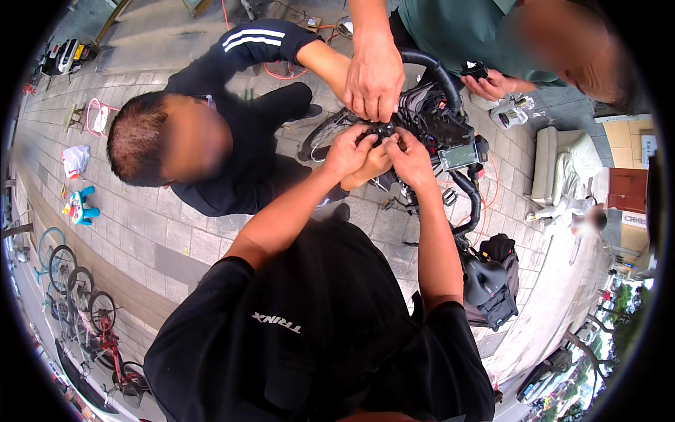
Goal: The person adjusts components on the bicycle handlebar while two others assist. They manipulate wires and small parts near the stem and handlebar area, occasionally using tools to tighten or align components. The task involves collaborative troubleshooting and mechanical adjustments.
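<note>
My left hand and my right hand meet over the front of a bicycle. Their fingers pinch a small black part from both sides; its exact kind is too small to make out. Another person's hand reaches down onto it from above. A hand of the person in black comes in just below, between my wrists. Beside my right hand are the bicycle's black drop handlebar and a mounted phone-like screen. The fingertips partly hide the part.
A person in black crouches at the left; one in green leans in at the upper right, holding a small black object. A bicycle saddle and black bag lie near my right elbow. An armchair stands farther right.
</note>
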### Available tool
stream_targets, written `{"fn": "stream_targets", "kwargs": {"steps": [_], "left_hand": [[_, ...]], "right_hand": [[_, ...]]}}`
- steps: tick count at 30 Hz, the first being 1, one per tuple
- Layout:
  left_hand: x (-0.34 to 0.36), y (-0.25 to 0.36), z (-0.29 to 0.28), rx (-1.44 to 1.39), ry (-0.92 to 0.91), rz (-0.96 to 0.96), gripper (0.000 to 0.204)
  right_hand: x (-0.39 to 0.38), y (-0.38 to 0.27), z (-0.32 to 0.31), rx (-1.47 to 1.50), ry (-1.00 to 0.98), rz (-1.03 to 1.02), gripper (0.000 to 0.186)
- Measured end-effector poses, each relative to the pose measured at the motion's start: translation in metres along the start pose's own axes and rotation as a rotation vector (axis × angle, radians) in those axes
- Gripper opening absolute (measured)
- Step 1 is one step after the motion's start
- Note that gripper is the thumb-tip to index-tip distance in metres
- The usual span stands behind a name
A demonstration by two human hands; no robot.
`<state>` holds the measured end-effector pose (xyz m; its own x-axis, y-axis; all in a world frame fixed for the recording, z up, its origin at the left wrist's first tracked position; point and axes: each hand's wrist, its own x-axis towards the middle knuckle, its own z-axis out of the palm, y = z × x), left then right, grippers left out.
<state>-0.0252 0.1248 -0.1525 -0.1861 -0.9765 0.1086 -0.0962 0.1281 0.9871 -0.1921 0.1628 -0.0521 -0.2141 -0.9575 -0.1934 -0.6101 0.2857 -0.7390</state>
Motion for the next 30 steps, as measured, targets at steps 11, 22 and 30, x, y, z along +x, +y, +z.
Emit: {"fn": "stream_targets", "kwargs": {"steps": [11, 22, 30], "left_hand": [[-0.003, 0.018, -0.011, 0.061, -0.031, 0.123, 0.024], [-0.008, 0.012, -0.017, 0.084, -0.161, 0.173, 0.022], [-0.061, -0.016, -0.041, 0.22, -0.292, 0.062, 0.024]], "right_hand": [[-0.001, -0.016, 0.005, -0.181, 0.05, 0.053, 0.053], [-0.008, -0.023, -0.005, -0.351, 0.014, -0.065, 0.076], [0.0, -0.032, 0.028, -0.447, 0.342, -0.226, 0.066]]}}
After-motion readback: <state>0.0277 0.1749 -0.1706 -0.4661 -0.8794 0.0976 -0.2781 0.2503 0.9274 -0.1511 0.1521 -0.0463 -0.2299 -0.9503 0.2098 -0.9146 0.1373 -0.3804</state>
